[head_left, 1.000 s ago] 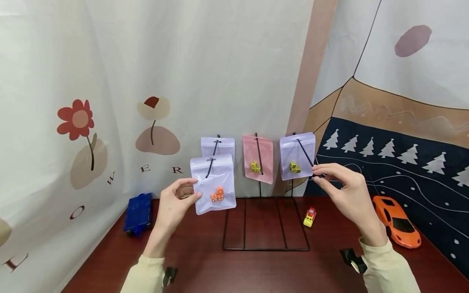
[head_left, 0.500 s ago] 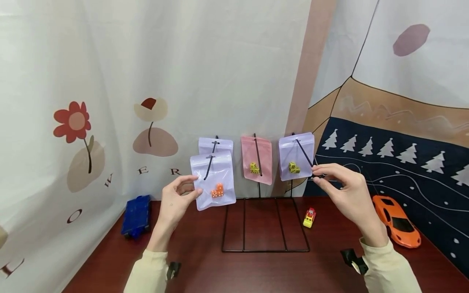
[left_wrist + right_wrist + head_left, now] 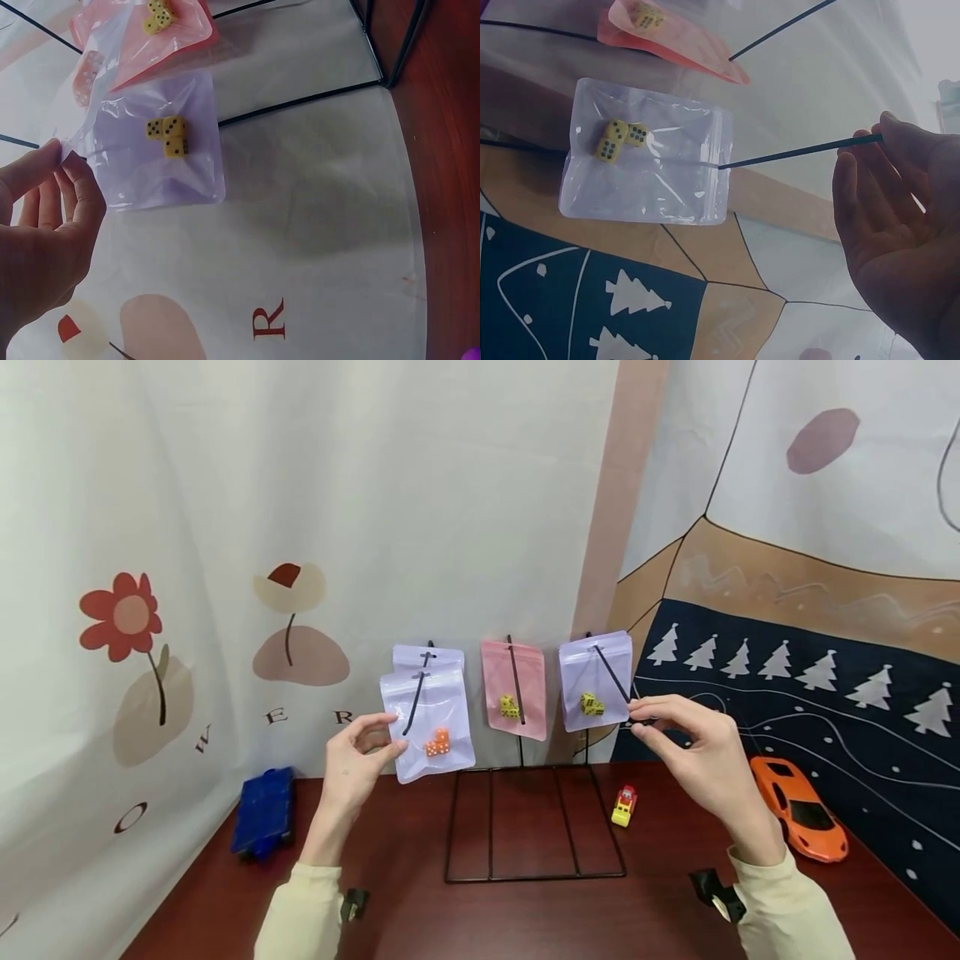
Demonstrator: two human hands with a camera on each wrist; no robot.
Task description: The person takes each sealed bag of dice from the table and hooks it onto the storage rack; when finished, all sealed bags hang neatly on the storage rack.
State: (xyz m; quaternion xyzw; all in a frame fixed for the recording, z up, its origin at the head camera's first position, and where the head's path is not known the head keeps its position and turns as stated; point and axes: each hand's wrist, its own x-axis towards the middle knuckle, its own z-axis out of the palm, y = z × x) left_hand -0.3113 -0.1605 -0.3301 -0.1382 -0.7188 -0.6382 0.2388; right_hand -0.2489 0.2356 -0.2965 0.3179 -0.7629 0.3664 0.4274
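My left hand (image 3: pixel 356 768) pinches the left edge of a lilac zip bag (image 3: pixel 450 706) with orange dice (image 3: pixel 437 743) inside. That bag hangs by its slot on the rack's left hook, whose tip sticks out in front of it. Behind it, on the same hook, hangs another lilac bag (image 3: pixel 199 176) with yellow dice (image 3: pixel 169 135). At the right, my right hand (image 3: pixel 705 752) pinches the front end of the right hook (image 3: pixel 802 152) between thumb and fingers. Further back on that hook is a lilac bag (image 3: pixel 573 672) holding yellow dice.
A pink bag (image 3: pixel 532 693) with yellow dice hangs on the middle hook. The black wire rack's base (image 3: pixel 525 879) lies on the dark red table. Around it are a blue toy (image 3: pixel 264 810), a small red-and-yellow toy car (image 3: pixel 624 806) and an orange car (image 3: pixel 802 810).
My left hand has slid the bag with orange dice back along its hook, so more of the hook's tip shows. The right hand keeps its hold; the head view has turned slightly right.
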